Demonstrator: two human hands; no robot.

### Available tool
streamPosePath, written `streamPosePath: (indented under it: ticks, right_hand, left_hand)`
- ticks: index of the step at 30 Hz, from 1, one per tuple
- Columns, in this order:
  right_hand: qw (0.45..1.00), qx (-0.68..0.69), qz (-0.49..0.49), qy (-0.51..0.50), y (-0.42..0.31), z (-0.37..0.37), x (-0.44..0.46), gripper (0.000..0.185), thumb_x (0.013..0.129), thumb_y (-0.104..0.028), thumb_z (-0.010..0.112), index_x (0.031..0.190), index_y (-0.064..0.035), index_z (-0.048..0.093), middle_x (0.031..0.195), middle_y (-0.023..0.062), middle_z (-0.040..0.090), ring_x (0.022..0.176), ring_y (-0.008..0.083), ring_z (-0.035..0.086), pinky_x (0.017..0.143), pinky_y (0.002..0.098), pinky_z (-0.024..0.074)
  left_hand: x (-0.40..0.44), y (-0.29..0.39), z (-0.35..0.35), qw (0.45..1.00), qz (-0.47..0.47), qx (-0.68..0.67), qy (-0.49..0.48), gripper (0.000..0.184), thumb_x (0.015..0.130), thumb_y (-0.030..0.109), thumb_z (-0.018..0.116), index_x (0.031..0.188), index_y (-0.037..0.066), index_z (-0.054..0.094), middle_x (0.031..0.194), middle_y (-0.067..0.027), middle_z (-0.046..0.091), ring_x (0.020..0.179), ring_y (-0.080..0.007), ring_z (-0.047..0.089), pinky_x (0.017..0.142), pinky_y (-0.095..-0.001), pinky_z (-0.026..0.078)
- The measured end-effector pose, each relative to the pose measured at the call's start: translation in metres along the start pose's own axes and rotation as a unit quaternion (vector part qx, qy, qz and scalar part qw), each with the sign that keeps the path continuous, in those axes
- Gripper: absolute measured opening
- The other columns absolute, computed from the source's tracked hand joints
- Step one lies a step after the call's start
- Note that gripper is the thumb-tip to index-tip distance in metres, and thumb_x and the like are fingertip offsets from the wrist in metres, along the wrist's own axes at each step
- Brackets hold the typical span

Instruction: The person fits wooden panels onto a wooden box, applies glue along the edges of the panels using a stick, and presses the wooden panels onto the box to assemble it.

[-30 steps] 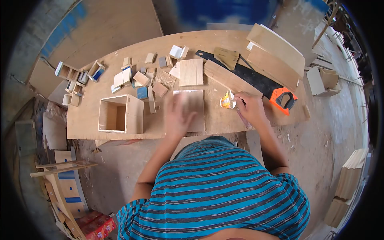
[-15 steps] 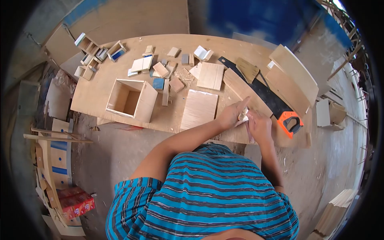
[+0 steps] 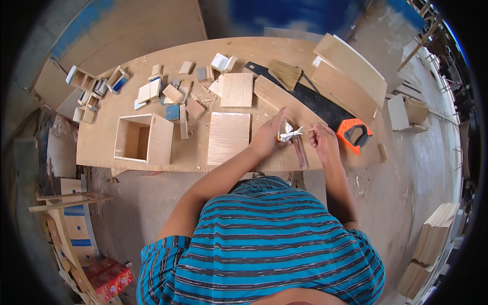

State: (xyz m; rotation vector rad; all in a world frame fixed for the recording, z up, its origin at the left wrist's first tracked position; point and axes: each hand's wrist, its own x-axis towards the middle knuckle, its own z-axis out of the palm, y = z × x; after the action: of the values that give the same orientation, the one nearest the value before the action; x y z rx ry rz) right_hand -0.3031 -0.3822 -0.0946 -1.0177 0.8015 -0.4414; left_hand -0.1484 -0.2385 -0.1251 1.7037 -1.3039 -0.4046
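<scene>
The left hand point(image 3: 269, 138) curls round a small cup point(image 3: 285, 128), maybe so it won't tip, and just to its right the right hand point(image 3: 322, 139) pinches a thin stick point(image 3: 307, 130) with gooey white paste point(image 3: 291, 134) by the cup's top.

no text can be read, not even on the red box point(image 3: 113, 284).

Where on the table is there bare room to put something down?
Near you, between the big box and the nearest board, and left of that box. Crowded: behind these, with blocks; far right, with saw and panels.
</scene>
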Motion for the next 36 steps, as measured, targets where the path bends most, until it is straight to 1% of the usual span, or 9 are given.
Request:
streamPosePath:
  ticks: [5, 8, 13, 16, 19, 24, 30, 34, 36]
  right_hand:
    - [0.997, 0.073, -0.003, 0.012, -0.007, 0.002, -0.009, 0.015, 0.091, -0.019, 0.059, 0.088, -0.0046, 0.063, 0.068, 0.0015, 0.057, 0.056, 0.0077, 0.050, 0.049, 0.0205, 0.0368]
    - [0.997, 0.072, -0.033, 0.016, -0.012, 0.006, -0.013, 0.015, 0.092, -0.019, 0.058, 0.090, -0.0051, 0.062, 0.069, 0.0011, 0.057, 0.056, 0.0077, 0.049, 0.050, 0.0206, 0.0357]
    - [0.994, 0.031, -0.108, 0.017, -0.013, 0.010, -0.017, 0.015, 0.094, -0.020, 0.057, 0.092, -0.0055, 0.061, 0.070, 0.0002, 0.056, 0.058, 0.0074, 0.048, 0.051, 0.0201, 0.0337]
    - [0.991, 0.051, -0.119, 0.029, -0.013, 0.013, -0.021, 0.015, 0.094, -0.019, 0.056, 0.092, -0.0045, 0.061, 0.070, 0.0002, 0.056, 0.059, 0.0069, 0.049, 0.051, 0.0197, 0.0349]
    - [0.989, 0.086, -0.114, 0.027, -0.017, 0.024, -0.029, 0.018, 0.095, -0.019, 0.055, 0.091, -0.0024, 0.061, 0.069, 0.0013, 0.057, 0.056, 0.0074, 0.048, 0.051, 0.0203, 0.0353]
    - [0.991, 0.074, -0.107, -0.027, -0.021, 0.053, -0.048, 0.019, 0.095, -0.020, 0.055, 0.092, -0.0022, 0.062, 0.069, 0.0009, 0.057, 0.057, 0.0068, 0.048, 0.051, 0.0200, 0.0353]
    - [0.991, 0.055, -0.087, -0.082, -0.005, 0.065, -0.053, 0.021, 0.095, -0.022, 0.055, 0.094, -0.0027, 0.063, 0.069, 0.0006, 0.058, 0.059, 0.0064, 0.050, 0.054, 0.0195, 0.0377]
    - [0.992, 0.075, -0.046, -0.086, 0.002, 0.075, -0.061, 0.021, 0.096, -0.023, 0.054, 0.096, -0.0029, 0.060, 0.072, 0.0022, 0.057, 0.063, 0.0104, 0.053, 0.057, 0.0209, 0.0414]
    - [0.978, 0.160, 0.022, -0.129, 0.009, 0.086, -0.070, 0.021, 0.095, -0.024, 0.055, 0.097, -0.0037, 0.059, 0.076, 0.0030, 0.059, 0.073, 0.0141, 0.058, 0.070, 0.0261, 0.0466]
  left_hand:
    - [-0.008, 0.006, -0.013, 0.999, -0.029, -0.041, -0.020, 0.121, 0.058, 0.011, 0.086, 0.149, 0.011, 0.005, 0.127, -0.0254, 0.049, 0.116, -0.0410, 0.050, 0.097, -0.0391, 0.043]
    - [-0.026, 0.007, -0.025, 1.000, 0.011, 0.008, 0.020, 0.115, 0.060, 0.012, 0.085, 0.148, 0.007, 0.012, 0.132, -0.0262, 0.044, 0.121, -0.0408, 0.045, 0.101, -0.0402, 0.040]
    - [-0.082, -0.003, -0.073, 0.940, -0.001, 0.325, 0.101, 0.091, 0.068, 0.027, 0.080, 0.141, 0.003, 0.032, 0.135, -0.0259, 0.040, 0.124, -0.0428, 0.040, 0.101, -0.0490, 0.037]
    - [-0.106, -0.003, -0.102, 0.895, -0.165, 0.385, 0.152, 0.093, 0.066, 0.034, 0.080, 0.139, 0.004, 0.033, 0.130, -0.0237, 0.046, 0.118, -0.0425, 0.045, 0.097, -0.0503, 0.038]
    - [-0.105, 0.004, -0.119, 0.886, -0.295, 0.339, 0.115, 0.097, 0.062, 0.039, 0.082, 0.138, 0.003, 0.034, 0.118, -0.0197, 0.055, 0.111, -0.0386, 0.050, 0.091, -0.0502, 0.041]
    - [-0.094, -0.008, -0.130, 0.908, -0.339, 0.228, 0.090, 0.118, 0.053, 0.034, 0.087, 0.144, -0.005, 0.021, 0.096, -0.0144, 0.063, 0.089, -0.0307, 0.060, 0.077, -0.0377, 0.049]
    - [-0.090, -0.028, -0.141, 0.913, -0.343, 0.220, 0.006, 0.098, 0.058, 0.038, 0.083, 0.139, 0.002, 0.040, 0.102, -0.0168, 0.061, 0.095, -0.0317, 0.059, 0.082, -0.0396, 0.049]
    - [-0.091, -0.020, -0.118, 0.890, -0.289, 0.339, 0.101, 0.085, 0.069, 0.050, 0.072, 0.136, 0.004, 0.044, 0.117, -0.0246, 0.055, 0.111, -0.0368, 0.053, 0.091, -0.0460, 0.045]
    - [-0.090, -0.017, -0.115, 0.895, -0.290, 0.322, 0.108, 0.083, 0.072, 0.046, 0.071, 0.138, 0.004, 0.042, 0.116, -0.0252, 0.057, 0.110, -0.0375, 0.054, 0.092, -0.0445, 0.044]
